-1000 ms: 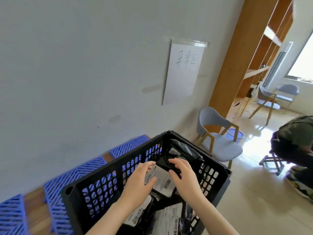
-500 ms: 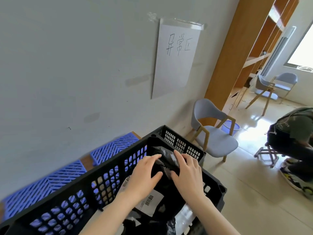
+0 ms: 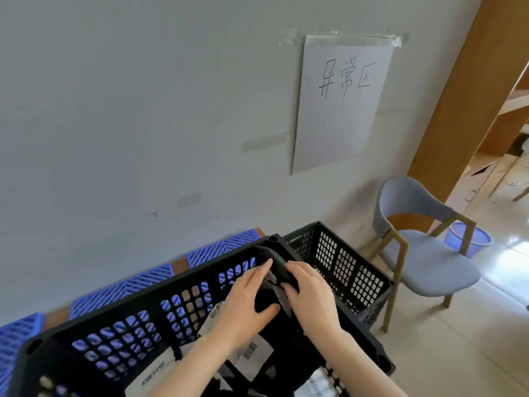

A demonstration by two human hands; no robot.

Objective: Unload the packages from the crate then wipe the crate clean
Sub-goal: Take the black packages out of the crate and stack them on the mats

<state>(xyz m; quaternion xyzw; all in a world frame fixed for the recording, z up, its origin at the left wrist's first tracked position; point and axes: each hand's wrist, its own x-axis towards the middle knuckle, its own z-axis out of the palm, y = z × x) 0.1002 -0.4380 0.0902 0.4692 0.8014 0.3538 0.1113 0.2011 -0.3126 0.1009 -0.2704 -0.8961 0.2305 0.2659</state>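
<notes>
A black perforated crate [image 3: 160,316] fills the lower middle of the head view, with several black packages bearing white barcode labels [image 3: 252,351] inside. My left hand [image 3: 246,302] and my right hand [image 3: 309,296] both grip one black plastic package [image 3: 272,282], lifted to the height of the crate's far rim. Fingers of both hands curl round its top. The package's lower part hangs down between my wrists.
A second black crate [image 3: 343,267] stands just behind the first, on the right. Blue slatted pallets [image 3: 120,290] lie along the grey wall. A grey chair [image 3: 423,253] and a blue bucket [image 3: 469,239] stand to the right. A paper sign [image 3: 340,101] is taped to the wall.
Both hands have raised the black package from inside the crate up to its far rim. The view has moved closer and lower, and the second crate behind shows more.
</notes>
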